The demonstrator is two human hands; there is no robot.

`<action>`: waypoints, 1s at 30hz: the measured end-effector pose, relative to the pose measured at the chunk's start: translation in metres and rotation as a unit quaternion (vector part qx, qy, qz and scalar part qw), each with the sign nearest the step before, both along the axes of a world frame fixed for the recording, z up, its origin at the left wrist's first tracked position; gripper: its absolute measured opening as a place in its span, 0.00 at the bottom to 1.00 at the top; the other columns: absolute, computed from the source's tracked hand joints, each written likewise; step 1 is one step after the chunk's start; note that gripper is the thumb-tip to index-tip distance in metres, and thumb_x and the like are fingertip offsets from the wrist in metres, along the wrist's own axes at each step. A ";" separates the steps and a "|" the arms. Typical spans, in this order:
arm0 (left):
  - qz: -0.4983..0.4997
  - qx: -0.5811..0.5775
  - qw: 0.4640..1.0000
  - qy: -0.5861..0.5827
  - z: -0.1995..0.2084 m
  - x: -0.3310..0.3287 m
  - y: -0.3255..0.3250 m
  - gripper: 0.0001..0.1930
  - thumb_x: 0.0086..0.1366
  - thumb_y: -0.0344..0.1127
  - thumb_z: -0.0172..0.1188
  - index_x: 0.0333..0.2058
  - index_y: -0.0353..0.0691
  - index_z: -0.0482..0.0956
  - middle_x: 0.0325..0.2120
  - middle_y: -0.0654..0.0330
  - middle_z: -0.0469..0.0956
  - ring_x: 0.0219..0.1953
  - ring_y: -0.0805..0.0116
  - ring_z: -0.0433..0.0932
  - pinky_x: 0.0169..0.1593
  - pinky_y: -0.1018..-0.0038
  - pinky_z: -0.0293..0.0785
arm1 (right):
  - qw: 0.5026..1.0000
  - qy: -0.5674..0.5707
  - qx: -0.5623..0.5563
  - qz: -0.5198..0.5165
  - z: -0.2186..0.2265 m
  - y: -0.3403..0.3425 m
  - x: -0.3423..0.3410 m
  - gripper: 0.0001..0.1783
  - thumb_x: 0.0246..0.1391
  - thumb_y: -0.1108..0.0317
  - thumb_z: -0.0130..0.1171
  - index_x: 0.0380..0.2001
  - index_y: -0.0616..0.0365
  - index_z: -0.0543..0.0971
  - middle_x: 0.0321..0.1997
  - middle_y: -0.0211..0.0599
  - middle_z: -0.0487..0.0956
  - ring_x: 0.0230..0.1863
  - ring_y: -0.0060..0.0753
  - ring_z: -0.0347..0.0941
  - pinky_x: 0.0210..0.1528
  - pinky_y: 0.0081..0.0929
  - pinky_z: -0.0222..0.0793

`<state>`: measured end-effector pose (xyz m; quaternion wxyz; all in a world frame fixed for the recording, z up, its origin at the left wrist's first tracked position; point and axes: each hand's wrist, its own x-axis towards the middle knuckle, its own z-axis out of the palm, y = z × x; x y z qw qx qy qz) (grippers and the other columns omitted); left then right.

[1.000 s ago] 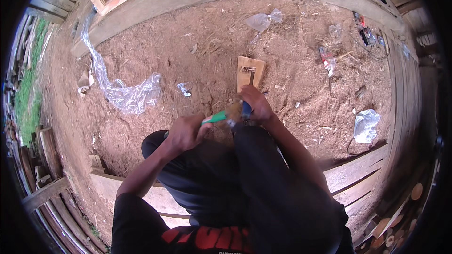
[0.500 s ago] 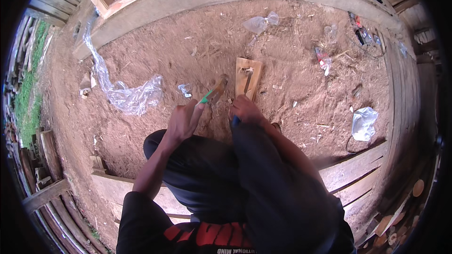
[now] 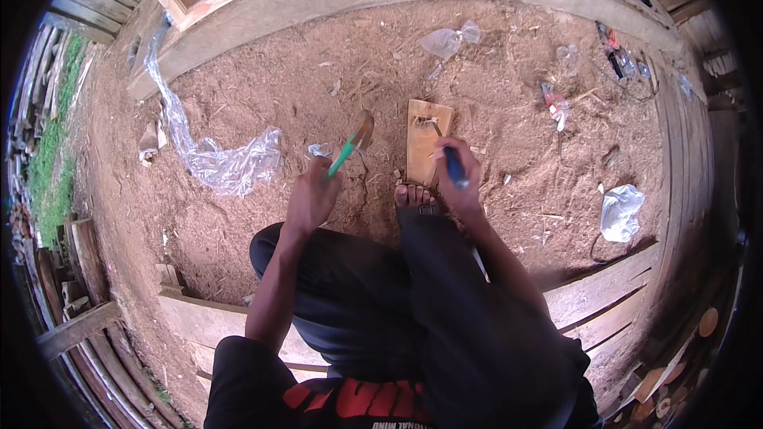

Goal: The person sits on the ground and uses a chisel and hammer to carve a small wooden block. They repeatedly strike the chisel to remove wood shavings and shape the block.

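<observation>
Lying L, plastic sheet (image 3: 230,165), foot (image 3: 412,196) by board (image 3: 421,155), tan w/ chips (image 3: 426,120) on top, LH (image 3: 312,199) gripping hammer (image 3: 342,157), RH (image 3: 470,191) gripping chisel (image 3: 455,168)

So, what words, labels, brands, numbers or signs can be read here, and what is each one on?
Black shirt: large red lettering and a smaller white line; I won't copy out the wording.
Red-and-clear packet: any print is too small to read.
Green-handled tool and blue-handled tool: no lettering can be made out.
</observation>
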<state>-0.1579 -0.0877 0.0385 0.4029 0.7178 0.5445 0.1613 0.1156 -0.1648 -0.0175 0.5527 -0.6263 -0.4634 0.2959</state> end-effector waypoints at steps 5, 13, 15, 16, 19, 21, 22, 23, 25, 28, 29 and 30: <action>0.009 -0.004 1.000 0.007 -0.014 0.003 0.004 0.12 0.69 0.39 0.58 0.40 0.36 0.72 0.15 0.61 0.66 0.19 0.72 0.63 0.25 0.67 0.59 | 0.951 0.284 -0.023 -0.116 -0.029 0.004 0.056 0.10 0.67 0.67 0.55 0.46 0.60 0.73 0.46 0.42 0.81 0.51 0.34 0.78 0.58 0.36 0.75; -0.013 -0.033 0.999 -0.011 -0.045 -0.011 0.006 0.19 0.65 0.37 0.57 0.52 0.34 0.72 0.27 0.47 0.77 0.30 0.55 0.77 0.36 0.62 0.73 | 0.944 0.310 -0.028 -0.112 -0.029 -0.007 0.078 0.14 0.68 0.62 0.55 0.49 0.61 0.72 0.47 0.45 0.81 0.51 0.36 0.78 0.58 0.36 0.76; -0.006 0.020 0.995 -0.099 -0.065 -0.013 0.002 0.14 0.68 0.34 0.56 0.49 0.33 0.71 0.22 0.59 0.72 0.21 0.73 0.69 0.26 0.70 0.70 | 0.950 0.292 -0.022 -0.106 -0.024 -0.002 0.071 0.15 0.67 0.62 0.57 0.48 0.62 0.73 0.47 0.46 0.81 0.50 0.35 0.79 0.55 0.34 0.77; 0.012 -0.035 0.993 -0.108 -0.055 -0.003 -0.001 0.15 0.68 0.34 0.56 0.50 0.33 0.69 0.23 0.59 0.72 0.20 0.73 0.69 0.25 0.70 0.70 | 0.955 0.276 -0.020 -0.106 -0.021 -0.002 0.069 0.15 0.67 0.63 0.57 0.48 0.62 0.73 0.46 0.46 0.81 0.49 0.35 0.79 0.53 0.33 0.78; 0.044 -0.111 0.989 -0.086 -0.022 0.017 -0.004 0.18 0.67 0.35 0.57 0.52 0.31 0.68 0.23 0.59 0.74 0.21 0.70 0.73 0.24 0.69 0.72 | 0.968 0.228 -0.001 -0.101 -0.015 0.003 0.068 0.15 0.65 0.65 0.59 0.48 0.64 0.73 0.45 0.47 0.82 0.47 0.33 0.80 0.48 0.30 0.80; 0.027 -0.049 0.998 -0.009 -0.046 0.013 -0.003 0.21 0.65 0.38 0.59 0.52 0.29 0.70 0.23 0.54 0.78 0.24 0.62 0.80 0.28 0.65 0.75 | 0.977 0.191 -0.001 -0.093 -0.007 0.009 0.066 0.15 0.64 0.65 0.60 0.47 0.64 0.73 0.42 0.46 0.82 0.45 0.32 0.80 0.47 0.29 0.81; 0.050 -0.101 0.993 -0.031 -0.053 0.015 -0.004 0.21 0.65 0.38 0.59 0.52 0.29 0.70 0.22 0.56 0.77 0.23 0.65 0.79 0.26 0.67 0.74 | 0.982 0.166 -0.009 -0.090 0.003 0.013 0.068 0.15 0.64 0.65 0.60 0.47 0.64 0.73 0.41 0.46 0.83 0.45 0.31 0.80 0.47 0.29 0.81; 0.072 -0.153 0.984 -0.053 -0.059 0.018 -0.006 0.21 0.66 0.38 0.60 0.52 0.29 0.70 0.22 0.58 0.76 0.21 0.68 0.77 0.24 0.69 0.72 | 0.986 0.141 -0.017 -0.087 0.009 0.017 0.069 0.15 0.64 0.65 0.60 0.46 0.64 0.73 0.39 0.45 0.83 0.44 0.31 0.81 0.47 0.29 0.81; 0.089 -0.219 0.967 -0.096 -0.062 0.026 -0.003 0.21 0.67 0.38 0.60 0.52 0.29 0.69 0.21 0.61 0.73 0.19 0.73 0.73 0.21 0.73 0.70 | 0.990 0.113 0.017 -0.086 0.003 0.025 0.072 0.14 0.64 0.65 0.60 0.45 0.65 0.73 0.36 0.45 0.83 0.42 0.30 0.81 0.44 0.27 0.80; 0.121 -0.232 0.956 -0.135 -0.053 0.020 -0.012 0.22 0.68 0.36 0.61 0.54 0.30 0.67 0.22 0.65 0.70 0.17 0.79 0.68 0.18 0.77 0.65 | 0.988 0.129 0.041 -0.078 0.016 0.048 0.070 0.13 0.65 0.65 0.59 0.43 0.65 0.74 0.30 0.41 0.83 0.37 0.28 0.81 0.38 0.23 0.77; 0.116 -0.225 0.957 -0.140 -0.053 0.020 -0.012 0.22 0.68 0.36 0.61 0.54 0.31 0.67 0.22 0.65 0.70 0.17 0.79 0.67 0.17 0.77 0.64 | 0.985 0.148 0.044 -0.077 0.020 0.057 0.070 0.13 0.65 0.65 0.59 0.43 0.65 0.74 0.28 0.40 0.82 0.35 0.27 0.81 0.35 0.22 0.75; 0.111 -0.217 0.959 -0.145 -0.053 0.020 -0.011 0.21 0.68 0.37 0.61 0.54 0.31 0.67 0.22 0.65 0.70 0.17 0.79 0.67 0.17 0.77 0.63 | 0.985 0.156 0.021 -0.067 0.016 0.063 0.077 0.10 0.67 0.67 0.56 0.42 0.65 0.73 0.27 0.36 0.78 0.32 0.27 0.77 0.39 0.23 0.72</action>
